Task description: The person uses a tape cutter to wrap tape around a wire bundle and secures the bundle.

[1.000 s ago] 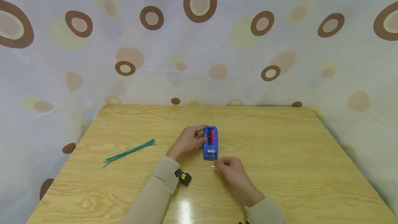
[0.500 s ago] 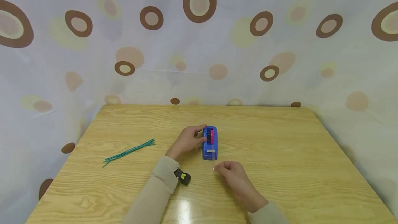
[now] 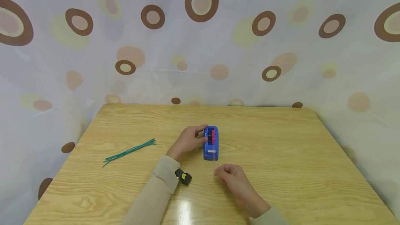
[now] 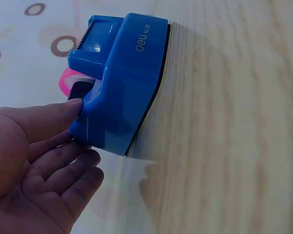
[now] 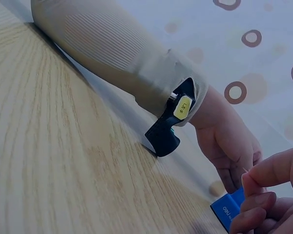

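Observation:
A blue tape dispenser (image 3: 211, 157) with a pink tape roll (image 3: 213, 136) stands on the wooden table. My left hand (image 3: 187, 141) grips its far end from the left side; in the left wrist view the thumb of the left hand (image 4: 34, 161) presses by the roll of the dispenser (image 4: 127, 83). Below the dispenser in the head view, my right hand (image 3: 237, 183) pinches the end of a clear tape strip (image 3: 214, 162) that runs from the cutter. The right wrist view shows the thumb and forefinger of the right hand (image 5: 276, 195) together, partly hiding the dispenser (image 5: 224, 209).
Several thin green sticks (image 3: 129, 151) lie on the table (image 3: 281, 141) left of my left hand. A black wrist camera (image 3: 183, 177) sits at the left sleeve. A patterned cloth (image 3: 200, 51) stands behind the table.
My right hand has moved a little toward me, away from the dispenser, and the tape strip between them is longer. The left hand and the dispenser have stayed in place.

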{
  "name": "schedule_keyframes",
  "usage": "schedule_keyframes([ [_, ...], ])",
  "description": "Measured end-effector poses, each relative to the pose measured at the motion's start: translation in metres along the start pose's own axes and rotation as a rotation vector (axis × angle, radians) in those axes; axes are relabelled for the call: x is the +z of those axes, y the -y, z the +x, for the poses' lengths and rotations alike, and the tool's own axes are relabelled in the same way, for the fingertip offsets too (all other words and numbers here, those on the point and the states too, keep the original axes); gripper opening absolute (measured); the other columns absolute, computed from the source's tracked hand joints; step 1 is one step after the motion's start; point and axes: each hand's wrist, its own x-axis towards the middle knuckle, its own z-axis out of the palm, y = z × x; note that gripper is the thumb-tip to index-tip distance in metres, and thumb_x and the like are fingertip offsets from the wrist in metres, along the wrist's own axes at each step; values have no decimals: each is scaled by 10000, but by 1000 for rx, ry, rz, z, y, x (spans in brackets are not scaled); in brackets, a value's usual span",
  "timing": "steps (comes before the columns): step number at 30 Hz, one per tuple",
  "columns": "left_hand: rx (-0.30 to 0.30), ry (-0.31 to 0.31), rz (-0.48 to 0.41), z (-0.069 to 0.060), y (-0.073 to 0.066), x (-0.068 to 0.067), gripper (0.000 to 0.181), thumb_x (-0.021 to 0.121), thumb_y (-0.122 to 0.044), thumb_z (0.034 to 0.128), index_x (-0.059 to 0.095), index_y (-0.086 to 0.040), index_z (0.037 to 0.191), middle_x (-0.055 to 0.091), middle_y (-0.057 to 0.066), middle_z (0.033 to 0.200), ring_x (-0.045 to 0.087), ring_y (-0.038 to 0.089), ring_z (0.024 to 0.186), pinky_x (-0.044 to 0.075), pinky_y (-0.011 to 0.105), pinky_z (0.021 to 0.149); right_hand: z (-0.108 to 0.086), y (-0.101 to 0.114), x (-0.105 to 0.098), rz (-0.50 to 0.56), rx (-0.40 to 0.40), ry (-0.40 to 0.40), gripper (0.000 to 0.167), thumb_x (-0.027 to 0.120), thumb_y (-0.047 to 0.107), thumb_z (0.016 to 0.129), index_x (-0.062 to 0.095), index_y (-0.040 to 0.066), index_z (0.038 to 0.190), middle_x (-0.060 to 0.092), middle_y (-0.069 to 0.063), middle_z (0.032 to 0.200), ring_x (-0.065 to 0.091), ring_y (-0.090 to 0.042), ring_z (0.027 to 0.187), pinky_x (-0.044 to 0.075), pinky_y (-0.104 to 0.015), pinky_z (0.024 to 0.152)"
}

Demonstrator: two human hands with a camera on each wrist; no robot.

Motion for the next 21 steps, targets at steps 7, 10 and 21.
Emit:
schedule_keyframes([
  [7, 1, 1, 5, -1, -1, -1, 556, 660, -189, 968, 462, -107, 1481, 470, 90, 1479, 478, 338, 1309, 409, 435, 1041, -6, -3, -1, -20, 5, 22, 207, 613, 137, 951, 688, -54, 928, 481, 7, 725, 424, -157, 715, 372, -270, 639],
  [10, -5, 3, 5, -1, -1, -1, 558, 658, -187, 969, 458, -109, 1484, 465, 89, 1482, 475, 335, 1312, 408, 431, 1042, -8, -3, 0, -13, 0, 22, 210, 616, 138, 951, 682, -56, 908, 480, 5, 725, 425, -159, 721, 371, -272, 641],
  [21, -3, 4, 10, -2, -2, -2, 563, 665, -187, 965, 459, -109, 1483, 467, 95, 1479, 468, 338, 1316, 402, 441, 1046, -10, -6, 0, 5, -16, 28, 226, 607, 147, 963, 669, -62, 906, 542, -10, 825, 447, -170, 780, 403, -271, 672],
])
